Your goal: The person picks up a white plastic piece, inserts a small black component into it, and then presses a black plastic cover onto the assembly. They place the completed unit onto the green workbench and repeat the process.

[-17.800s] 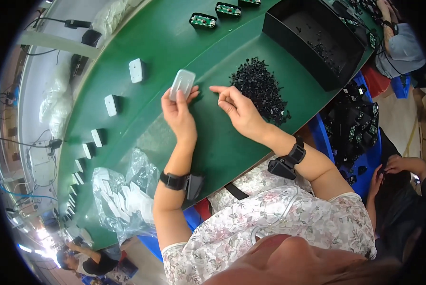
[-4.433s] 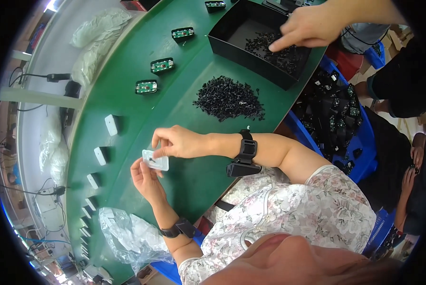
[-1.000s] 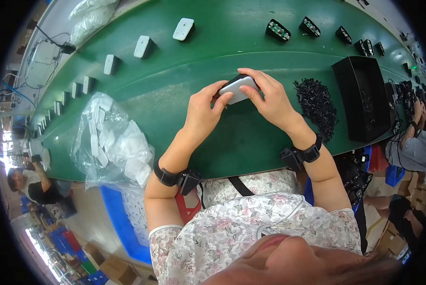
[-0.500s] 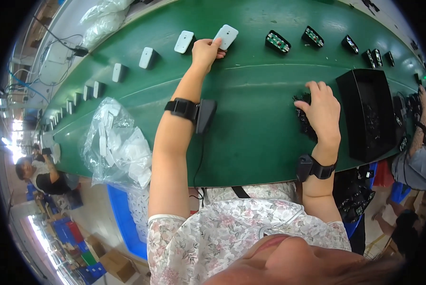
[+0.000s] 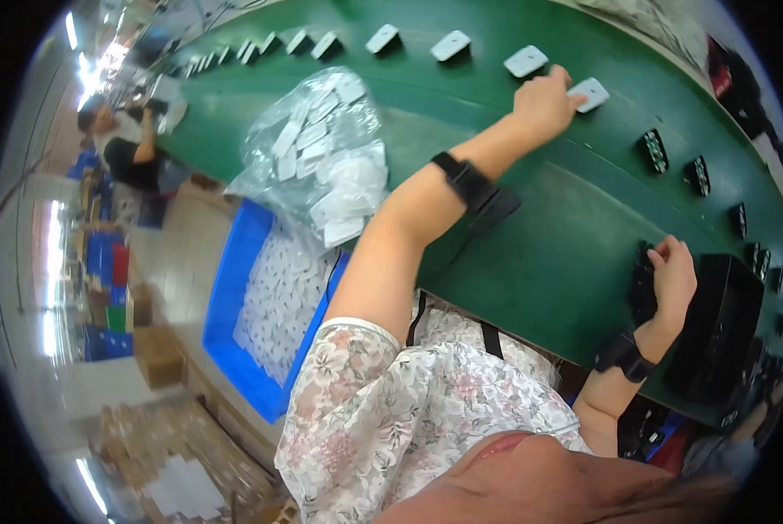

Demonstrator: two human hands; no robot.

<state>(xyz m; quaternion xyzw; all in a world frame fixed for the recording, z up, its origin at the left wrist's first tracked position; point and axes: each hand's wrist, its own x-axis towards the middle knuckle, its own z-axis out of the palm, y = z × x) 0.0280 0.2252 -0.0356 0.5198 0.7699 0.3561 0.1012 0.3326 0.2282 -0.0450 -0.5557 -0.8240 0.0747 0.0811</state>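
Observation:
My left hand reaches across the green table to a small case with a white lid; its fingers are closed at the near edge of the case. Another white-lidded case sits just to the left of that hand. My right hand is beside a loose heap of small black parts, with thumb and fingertips drawn together. Whatever lies between those fingertips is too small to make out. To the right, open black cases with green circuit boards inside stand in a line.
More white-lidded cases run off to the far left. A clear bag of white parts lies at the table's left edge, above a blue bin of white pieces. A black box stands beside my right hand. A person sits far left.
The view has swung to the left, so the table appears tilted. My left hand stays at the same white-lidded case. My right hand's fingers, spread over the black heap before, are now drawn together.

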